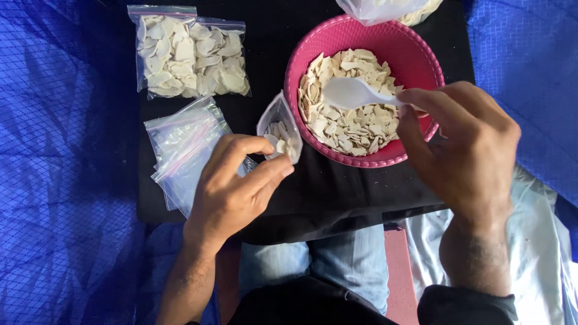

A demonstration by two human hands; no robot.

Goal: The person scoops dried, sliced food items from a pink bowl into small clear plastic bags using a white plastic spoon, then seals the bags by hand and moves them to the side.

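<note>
My left hand (232,186) pinches a small clear zip bag (280,129) that holds a few pale flakes, its mouth tilted up toward the bowl. My right hand (463,144) grips the handle of a white plastic spoon (352,92), whose bowl hovers over the flakes. A pink round bowl (415,48) sits on a black board (337,192) and is filled with cream-coloured flat flakes (352,123). The small bag touches the bowl's left rim.
Two filled zip bags of flakes (189,57) lie at the board's back left. A stack of empty zip bags (180,144) lies beside my left hand. Another plastic bag (385,9) sits behind the bowl. Blue netted fabric (60,150) surrounds the board; my jeans (343,259) are below.
</note>
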